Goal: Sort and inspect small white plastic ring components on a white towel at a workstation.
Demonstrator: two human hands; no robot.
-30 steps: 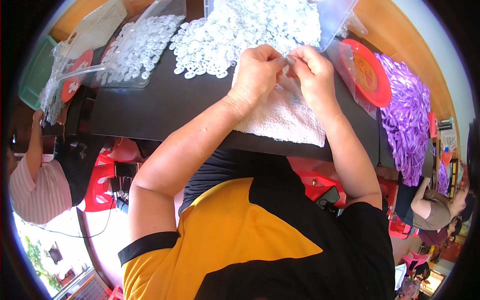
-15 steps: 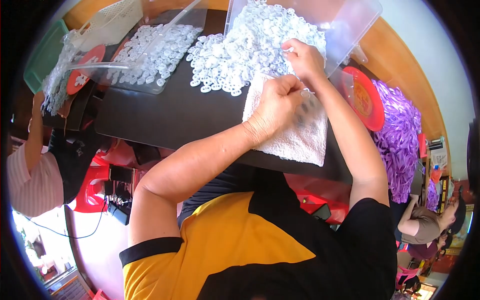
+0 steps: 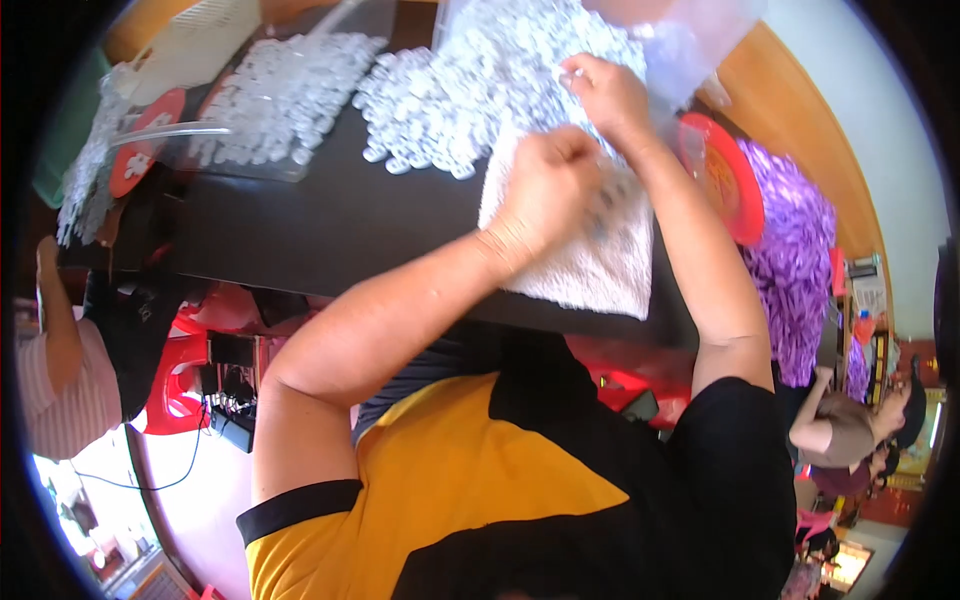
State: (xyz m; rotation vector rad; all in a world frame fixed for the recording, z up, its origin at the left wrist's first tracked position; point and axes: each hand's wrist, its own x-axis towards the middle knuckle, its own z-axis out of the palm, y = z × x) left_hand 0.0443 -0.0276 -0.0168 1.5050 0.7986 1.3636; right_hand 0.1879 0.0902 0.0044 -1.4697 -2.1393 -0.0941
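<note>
Above a white towel (image 3: pixel 590 275) on the dark table, my left hand (image 3: pixel 550 185) is closed with its fingers curled together, blurred by motion. Whatever it may hold is hidden. Dark spots show on the towel beside its fingertips. My right hand (image 3: pixel 612 98) reaches farther out, thumb and fingers pinched at the edge of a big heap of small white oval plastic pieces (image 3: pixel 430 110) with holes in them. Something pale is at its fingertips, too small to make out against the heap. Part of the heap lies in a tipped clear plastic bin (image 3: pixel 725 50).
At the left, more white pieces (image 3: pixel 280 105) lie in a clear tray, near a red plate (image 3: pixel 145 145) and a white basket (image 3: pixel 200 50). Right of my arm are a red dish (image 3: pixel 735 180) and purple strips (image 3: pixel 790 260). A person in a striped shirt (image 3: pixel 70 400) sits at left.
The view has shifted a little, so the table things sit higher and farther left. A white piece at my left fingertips no longer shows. Both hands keep nearly the same places.
</note>
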